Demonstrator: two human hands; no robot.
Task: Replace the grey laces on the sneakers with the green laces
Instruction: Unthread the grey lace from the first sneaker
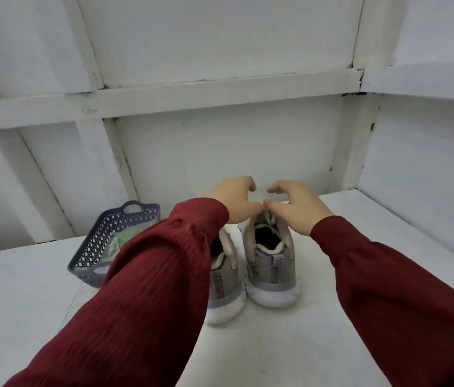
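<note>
Two grey sneakers with white soles stand side by side, heels toward me, on a white table. The right sneaker (271,263) shows its opening and grey laces (269,220). My red sleeve partly covers the left sneaker (224,283). My left hand (235,199) and my right hand (294,206) meet over the right sneaker's tongue, and their thumbs and fingertips pinch the grey lace there. The other fingers curl above. Green laces (121,241) lie in a dark basket to the left.
The dark lattice basket (103,241) with a handle stands at the table's left, near the wall. White panelled walls with beams close the back and right side. The white table (276,344) stretches toward me in front of the sneakers.
</note>
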